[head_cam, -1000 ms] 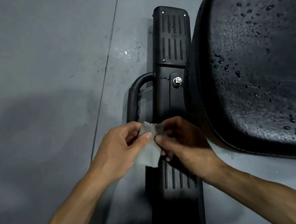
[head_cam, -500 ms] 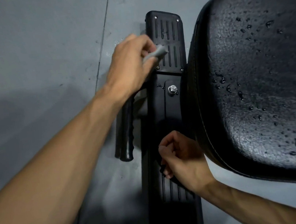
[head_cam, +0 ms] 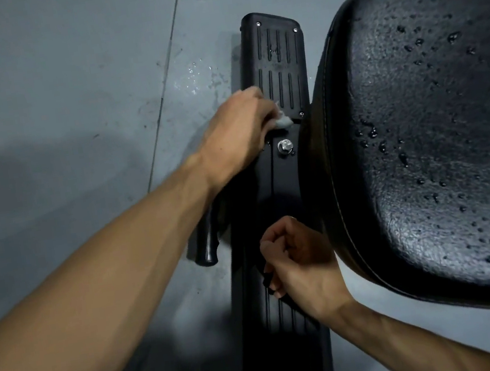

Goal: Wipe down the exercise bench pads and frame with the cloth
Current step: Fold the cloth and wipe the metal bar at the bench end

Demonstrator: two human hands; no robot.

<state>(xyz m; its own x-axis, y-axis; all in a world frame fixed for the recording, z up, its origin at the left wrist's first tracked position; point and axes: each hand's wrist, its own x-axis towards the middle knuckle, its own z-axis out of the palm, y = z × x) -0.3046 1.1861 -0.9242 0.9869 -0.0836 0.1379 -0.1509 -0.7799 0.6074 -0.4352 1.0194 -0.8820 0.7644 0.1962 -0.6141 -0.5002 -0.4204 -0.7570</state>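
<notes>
Head view looks down on my left hand (head_cam: pixel 237 132) closed around a small bunched cloth (head_cam: pixel 377 107), which pokes out past my fingertips onto the black frame foot (head_cam: pixel 278 63), at the near edge of its ribbed cap. My right hand (head_cam: pixel 301 261) is curled into a loose fist lower on the same bar, nearer my body; I cannot tell whether it grips the bar or only leans on it.

Just below the cloth sits a bolt head (head_cam: pixel 285 146) with drops around it. I judge the wad could snag there if I drag it straight back, and pull out of my fingers. The cloth is so small and bunched that it may skate over the ribs and leave water in the grooves.

Right of both hands the seat pad (head_cam: pixel 440 137) is covered in beads of water and looks unwiped; a wad this size may soak through before it gets there and only smear. Beyond my left hand the floor (head_cam: pixel 63 85) shows a wet patch, so a knee or foot could slip there. Under my left forearm the handle (head_cam: pixel 207 248) sticks out; I could knock my wrist on it.
</notes>
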